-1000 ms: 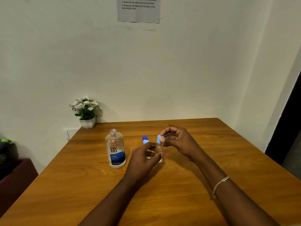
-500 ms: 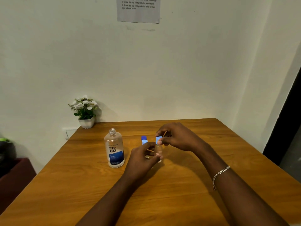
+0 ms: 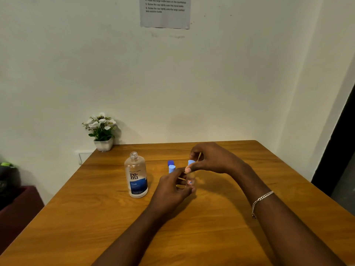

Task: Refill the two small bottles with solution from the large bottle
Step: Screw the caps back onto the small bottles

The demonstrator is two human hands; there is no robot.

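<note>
Hands meet near the middle of the frame, over a brown wooden desk (image 3: 221,217). The left hand (image 3: 171,191) is curled around the low part of a small clear bottle (image 3: 190,181), which stands upright on the desk. Its fingers (image 3: 189,190) wrap under a little red and blue label on the bottle. The right hand (image 3: 209,159) reaches in from the right side and is closed in a pinch on the light blue cap (image 3: 190,162) at the top of that bottle. The thumb tip presses just below the cap.

Just to the left of this bottle is a second light blue cap (image 3: 171,168). It looks like the top of the other small bottle, but the left hand hides the rest of it. Right behind it is a darker blue cap (image 3: 170,162).

Further left, a bit apart from the hands, stands the large bottle (image 3: 136,175). It is upright, its top is open with no cap on, and it has a blue and white label.

A silver bracelet (image 3: 261,201) sits on the right wrist. In the far left corner of the desk is a little white pot of white flowers (image 3: 101,129). A sheet of paper (image 3: 165,11) with printed lines hangs on the wall at the top of the frame.
</note>
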